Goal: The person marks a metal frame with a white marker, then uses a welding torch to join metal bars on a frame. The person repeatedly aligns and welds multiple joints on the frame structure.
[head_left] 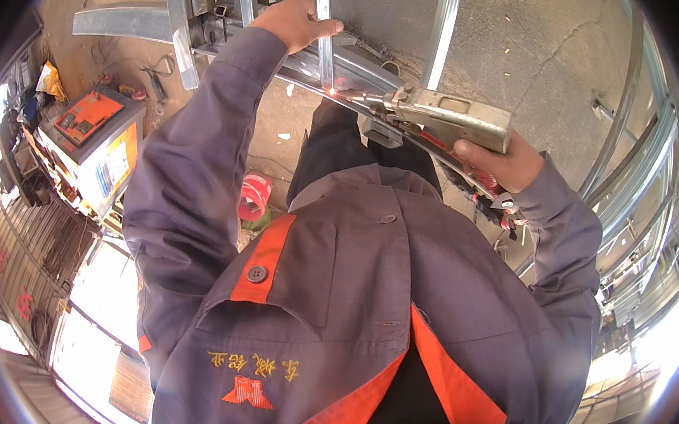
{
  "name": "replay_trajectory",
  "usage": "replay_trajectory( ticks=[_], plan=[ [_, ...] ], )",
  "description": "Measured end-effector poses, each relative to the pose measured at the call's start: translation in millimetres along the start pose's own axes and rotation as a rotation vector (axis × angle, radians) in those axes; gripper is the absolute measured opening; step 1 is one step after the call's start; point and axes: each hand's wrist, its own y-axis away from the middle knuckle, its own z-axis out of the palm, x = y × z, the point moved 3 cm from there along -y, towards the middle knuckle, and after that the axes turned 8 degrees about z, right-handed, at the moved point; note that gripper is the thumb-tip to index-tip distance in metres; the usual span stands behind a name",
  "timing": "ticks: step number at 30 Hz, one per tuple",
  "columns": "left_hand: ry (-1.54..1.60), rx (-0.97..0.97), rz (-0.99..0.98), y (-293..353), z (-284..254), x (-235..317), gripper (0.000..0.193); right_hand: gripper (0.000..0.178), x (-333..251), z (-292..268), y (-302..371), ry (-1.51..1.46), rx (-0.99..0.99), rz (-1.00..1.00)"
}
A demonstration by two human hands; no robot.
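My left hand point(295, 24) grips a shiny square metal bar point(324, 52), its thumb across the front and the other fingers partly hidden. The bar meets a long metal rail point(348, 71) that runs slantwise across in front of my legs. My right hand point(506, 161) is closed round a handheld welding gun point(458, 114) with a worn grey body. The gun's thin nozzle points left, and its tip is at the foot of the bar, where a small bright orange glow shows. Another bright bar point(443, 36) rises from the rail farther right.
At the left stands a box-shaped machine point(88, 119) with an orange panel on top. A red round container point(255, 195) sits on the floor beside my body. Long metal tubes point(644, 196) curve along the right side. Flat grey metal pieces point(126, 22) lie far left.
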Motion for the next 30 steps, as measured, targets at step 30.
replay_trajectory(
  ticks=[30],
  plan=[
    [0.353, 0.037, 0.152, 0.7, 115.0, 112.5, 0.057, 0.054, 158.9, 74.8, 101.9, -0.673, 0.964, -0.489]
  ],
)
